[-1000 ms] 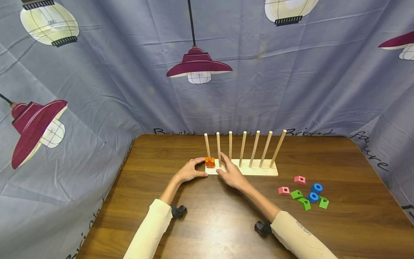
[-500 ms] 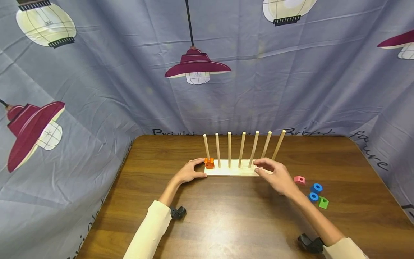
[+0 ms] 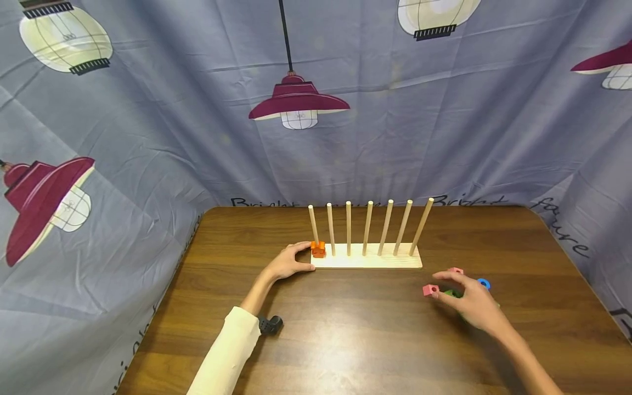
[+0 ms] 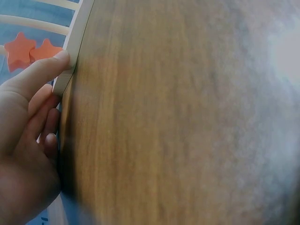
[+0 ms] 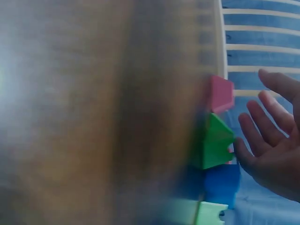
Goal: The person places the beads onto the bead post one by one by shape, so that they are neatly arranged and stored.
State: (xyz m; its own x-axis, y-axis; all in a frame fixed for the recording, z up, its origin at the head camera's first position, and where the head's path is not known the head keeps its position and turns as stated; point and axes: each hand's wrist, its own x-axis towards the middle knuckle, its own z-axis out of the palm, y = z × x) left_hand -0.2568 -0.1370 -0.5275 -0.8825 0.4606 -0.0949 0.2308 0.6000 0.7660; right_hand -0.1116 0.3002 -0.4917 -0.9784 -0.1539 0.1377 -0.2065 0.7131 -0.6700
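A pale wooden board [image 3: 367, 262] with a row of several upright pegs stands on the table. Orange star-shaped blocks [image 4: 21, 51] sit at the foot of its leftmost peg. My left hand [image 3: 286, 262] grips the board's left end, thumb at the front corner and fingers at the back. My right hand [image 3: 476, 307] hovers over the loose blocks at the right, fingers spread and nothing held. Its thumb is close by a pink block [image 3: 428, 291]. Under the hand are a green block [image 5: 216, 143] and a blue ring-like block [image 5: 221, 183], partly hidden in the head view.
A second pink block [image 3: 457, 270] lies just behind the right fingers. The brown wooden table [image 3: 345, 323] reaches back to a grey-blue curtain [image 3: 207, 137] printed with lamps. A black wrist camera [image 3: 270, 325] sits on the left wrist.
My right hand has left the pegs near the board's left part and travelled right, past the board's right end, to the loose blocks. The left hand has stayed at the board's end.
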